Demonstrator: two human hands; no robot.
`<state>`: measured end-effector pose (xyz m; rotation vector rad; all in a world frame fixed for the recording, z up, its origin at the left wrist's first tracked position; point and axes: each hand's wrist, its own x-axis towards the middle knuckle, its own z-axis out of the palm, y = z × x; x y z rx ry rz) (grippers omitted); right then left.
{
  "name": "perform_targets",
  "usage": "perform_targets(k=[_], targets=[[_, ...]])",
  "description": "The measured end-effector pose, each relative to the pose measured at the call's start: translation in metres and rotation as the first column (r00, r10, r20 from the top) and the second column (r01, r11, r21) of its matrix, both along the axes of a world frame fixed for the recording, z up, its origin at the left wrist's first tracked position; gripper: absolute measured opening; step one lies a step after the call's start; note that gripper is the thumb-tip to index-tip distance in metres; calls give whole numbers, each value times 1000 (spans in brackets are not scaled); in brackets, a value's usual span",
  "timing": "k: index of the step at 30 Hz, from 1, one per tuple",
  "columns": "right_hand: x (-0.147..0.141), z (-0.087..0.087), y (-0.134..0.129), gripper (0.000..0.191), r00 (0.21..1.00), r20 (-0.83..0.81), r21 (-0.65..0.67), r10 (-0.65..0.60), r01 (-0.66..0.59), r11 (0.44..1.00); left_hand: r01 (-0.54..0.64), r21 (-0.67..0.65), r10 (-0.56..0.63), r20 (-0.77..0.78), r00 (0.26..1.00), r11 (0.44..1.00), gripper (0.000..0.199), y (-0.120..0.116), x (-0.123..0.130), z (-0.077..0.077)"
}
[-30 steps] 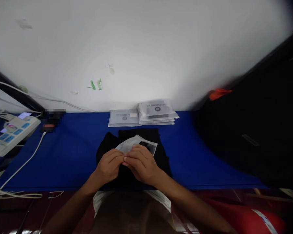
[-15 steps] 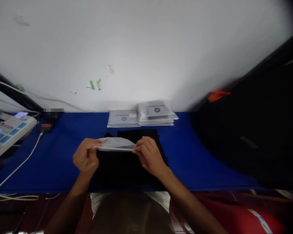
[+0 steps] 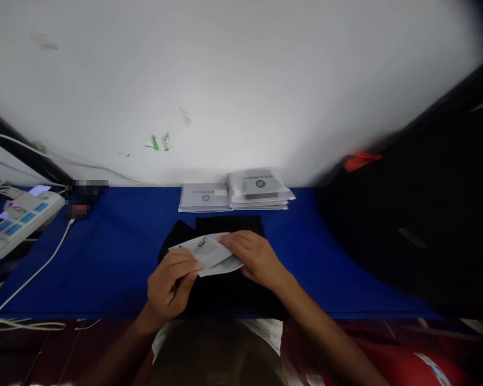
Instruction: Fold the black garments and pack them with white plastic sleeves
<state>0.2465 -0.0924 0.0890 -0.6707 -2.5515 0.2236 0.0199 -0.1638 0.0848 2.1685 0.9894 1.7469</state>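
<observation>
A whitish plastic bag with dark lettering is held between both hands, tilted, its near edge bulging a little. My left hand pinches its left end between thumb and fingers. At the right end, my right hand has its fingers closed on the bag. Beneath the hands, black folded fabric lies on the blue table surface; the hands and bag cover part of it.
Against the white wall lie a stack of packed bags and a flatter bag beside it. At left are a power strip and white cables. A large black item fills the right side.
The bag has turned from level to tilted, showing more of its printed face. My left hand has moved right and nearer my body; my right hand has shifted slightly right.
</observation>
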Motion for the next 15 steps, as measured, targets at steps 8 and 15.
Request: perform_targets(k=[8, 15], targets=[[46, 9, 101, 60, 765, -44, 387, -642, 606, 695, -118, -335, 10, -306, 952, 935, 18, -15, -29, -30], [69, -22, 137, 64, 688, 148, 335, -711, 641, 690, -142, -552, -248, -571, 783, 822, 37, -34, -53, -57]])
